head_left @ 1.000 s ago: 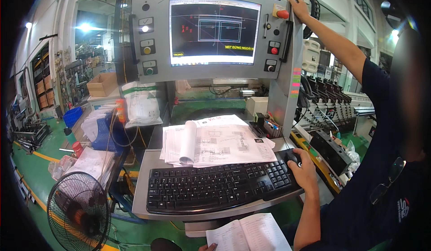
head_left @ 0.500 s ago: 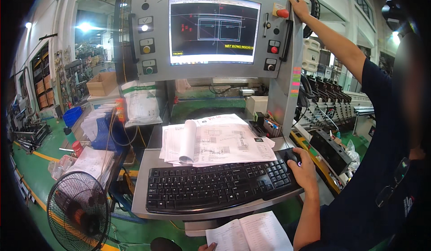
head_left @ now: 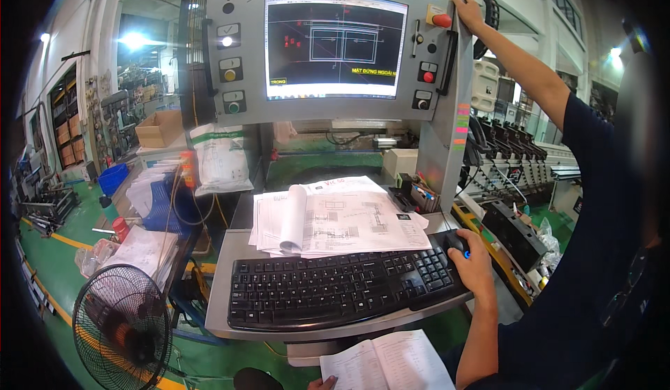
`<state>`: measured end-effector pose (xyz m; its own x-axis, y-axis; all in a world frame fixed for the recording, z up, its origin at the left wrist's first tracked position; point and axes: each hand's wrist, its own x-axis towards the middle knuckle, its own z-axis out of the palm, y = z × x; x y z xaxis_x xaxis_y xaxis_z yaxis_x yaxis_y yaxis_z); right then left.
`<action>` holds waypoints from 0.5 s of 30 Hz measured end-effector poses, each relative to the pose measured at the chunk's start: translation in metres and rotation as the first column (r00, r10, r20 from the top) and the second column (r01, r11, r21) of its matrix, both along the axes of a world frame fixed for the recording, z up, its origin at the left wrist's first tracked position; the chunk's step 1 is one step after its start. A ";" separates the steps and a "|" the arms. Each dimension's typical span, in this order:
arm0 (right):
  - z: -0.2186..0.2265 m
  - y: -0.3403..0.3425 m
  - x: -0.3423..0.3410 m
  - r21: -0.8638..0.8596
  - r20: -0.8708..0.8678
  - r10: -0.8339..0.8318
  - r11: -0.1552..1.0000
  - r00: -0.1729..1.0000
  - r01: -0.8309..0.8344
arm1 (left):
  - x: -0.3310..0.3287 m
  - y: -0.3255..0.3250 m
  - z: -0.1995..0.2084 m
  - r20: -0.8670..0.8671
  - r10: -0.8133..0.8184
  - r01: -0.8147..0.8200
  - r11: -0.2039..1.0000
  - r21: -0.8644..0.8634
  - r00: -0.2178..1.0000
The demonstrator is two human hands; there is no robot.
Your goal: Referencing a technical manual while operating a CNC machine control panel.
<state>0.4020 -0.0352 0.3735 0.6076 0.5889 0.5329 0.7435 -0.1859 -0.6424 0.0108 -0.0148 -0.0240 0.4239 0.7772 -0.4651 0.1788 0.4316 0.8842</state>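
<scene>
My right hand (head_left: pixel 476 268) rests over a black computer mouse (head_left: pixel 452 240), its fingers curled round it at the right end of a black keyboard (head_left: pixel 321 293). At the lower edge, only a bit of my left hand (head_left: pixel 324 384) shows, gripping the corner of an open notebook (head_left: pixel 408 362) with writing on its pages. Beyond the keyboard lies a stack of printed technical drawings (head_left: pixel 349 222), one sheet rolled back. Above, a monitor (head_left: pixel 335 48) in a grey control panel displays a line drawing on black.
At the right, a co-worker in a dark shirt (head_left: pixel 558 264) reaches up; the co-worker's hand (head_left: pixel 467 11) holds the panel's upper corner, near a red knob (head_left: pixel 441 20). A black fan (head_left: pixel 122 337) stands lower left. Pens (head_left: pixel 424 193) stand beside the papers.
The co-worker's chest and hanging glasses have shifted slightly to the right. A small light at the mouse looks blue instead of purple. My hands keep their places.
</scene>
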 end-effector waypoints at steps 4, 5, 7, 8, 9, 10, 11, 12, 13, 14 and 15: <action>0.001 -0.001 0.000 0.000 0.002 -0.004 1.000 1.000 0.004 | 0.001 -0.001 -0.010 0.078 0.033 -0.029 0.999 -0.043 0.996; 0.002 -0.002 0.000 0.000 0.002 -0.007 1.000 1.000 0.007 | 0.001 -0.001 -0.010 0.101 0.049 -0.042 0.996 -0.073 0.994; 0.003 -0.004 -0.001 0.000 0.004 -0.013 1.000 1.000 0.013 | 0.000 0.001 -0.019 0.141 0.041 -0.034 0.998 -0.054 0.989; 0.003 -0.005 -0.001 -0.001 0.006 -0.017 1.000 1.000 0.017 | 0.000 0.002 -0.022 0.180 0.035 -0.029 0.999 -0.035 0.983; 0.004 -0.006 -0.001 -0.001 0.008 -0.021 1.000 1.000 0.021 | 0.001 0.002 -0.026 0.182 0.031 -0.025 0.999 -0.036 0.983; 0.004 -0.010 0.000 -0.001 0.011 -0.034 0.999 0.999 0.034 | 0.005 0.003 -0.013 0.126 0.006 -0.001 0.999 -0.042 0.992; -0.017 0.023 -0.008 -0.006 -0.021 0.082 0.997 0.996 -0.082 | -0.015 -0.013 0.004 0.033 0.111 -0.109 0.993 -0.054 0.993; -0.013 0.009 -0.005 -0.010 -0.010 0.034 0.999 0.999 -0.034 | -0.005 -0.009 0.026 0.044 0.069 -0.067 0.996 -0.051 0.997; -0.004 0.002 -0.009 -0.011 -0.006 0.015 1.000 1.000 -0.015 | 0.000 -0.010 0.053 -0.034 0.055 -0.056 0.998 -0.035 0.998; 0.001 -0.003 -0.011 -0.001 0.002 0.007 1.000 1.000 -0.007 | 0.003 -0.010 0.066 -0.114 0.044 -0.047 0.999 -0.018 0.992; 0.001 -0.007 -0.008 0.008 0.008 0.000 1.000 1.000 0.000 | 0.004 -0.005 0.046 -0.112 0.029 -0.031 0.999 -0.019 0.993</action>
